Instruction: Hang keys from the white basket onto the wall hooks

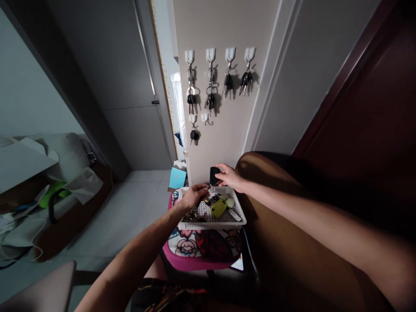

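A white perforated tray rests on a pink stool with a flowered seat. Inside it lie keys, a yellow-green key fob and a small pale fob. My left hand reaches into the tray's left side, fingers pinched on a small key item I cannot make out. My right hand hovers over the tray's far edge, closed on a black key fob. On the beige wall above, white hooks carry several bunches of keys.
A brown rounded chair back stands right of the stool. A dark red door is at the right. A turquoise box leans by the wall. A cluttered bench with bags lies left, beside tiled floor.
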`<action>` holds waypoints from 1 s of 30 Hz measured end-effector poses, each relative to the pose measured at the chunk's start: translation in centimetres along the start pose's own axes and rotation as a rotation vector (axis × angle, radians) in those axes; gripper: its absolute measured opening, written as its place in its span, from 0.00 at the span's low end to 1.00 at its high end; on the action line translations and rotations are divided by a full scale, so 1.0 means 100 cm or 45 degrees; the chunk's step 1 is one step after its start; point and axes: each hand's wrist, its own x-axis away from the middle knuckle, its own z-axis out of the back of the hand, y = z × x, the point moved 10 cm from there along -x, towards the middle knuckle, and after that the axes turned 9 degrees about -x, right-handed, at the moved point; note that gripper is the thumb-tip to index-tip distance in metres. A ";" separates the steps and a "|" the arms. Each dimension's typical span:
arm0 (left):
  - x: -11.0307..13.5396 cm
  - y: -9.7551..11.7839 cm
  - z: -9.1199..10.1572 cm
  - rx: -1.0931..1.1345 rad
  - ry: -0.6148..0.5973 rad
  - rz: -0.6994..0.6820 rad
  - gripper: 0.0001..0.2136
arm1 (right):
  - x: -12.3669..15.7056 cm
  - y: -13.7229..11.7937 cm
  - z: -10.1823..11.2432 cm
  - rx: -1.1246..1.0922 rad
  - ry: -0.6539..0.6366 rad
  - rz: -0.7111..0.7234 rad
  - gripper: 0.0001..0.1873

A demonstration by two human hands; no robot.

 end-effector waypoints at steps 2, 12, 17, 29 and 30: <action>-0.001 0.005 0.003 -0.039 0.015 -0.027 0.09 | 0.002 0.002 -0.002 0.066 -0.023 -0.033 0.19; -0.014 0.038 0.025 -0.649 0.186 -0.103 0.06 | 0.010 -0.021 -0.020 0.744 -0.137 0.365 0.17; -0.020 0.062 0.020 -0.714 0.158 -0.164 0.07 | 0.018 -0.031 -0.032 0.727 -0.184 0.501 0.13; -0.027 0.076 0.004 -0.450 0.014 -0.229 0.04 | 0.019 -0.042 -0.026 0.225 -0.254 0.452 0.10; -0.028 0.075 0.005 -0.441 0.008 -0.229 0.03 | 0.018 -0.041 -0.024 0.250 -0.229 0.426 0.09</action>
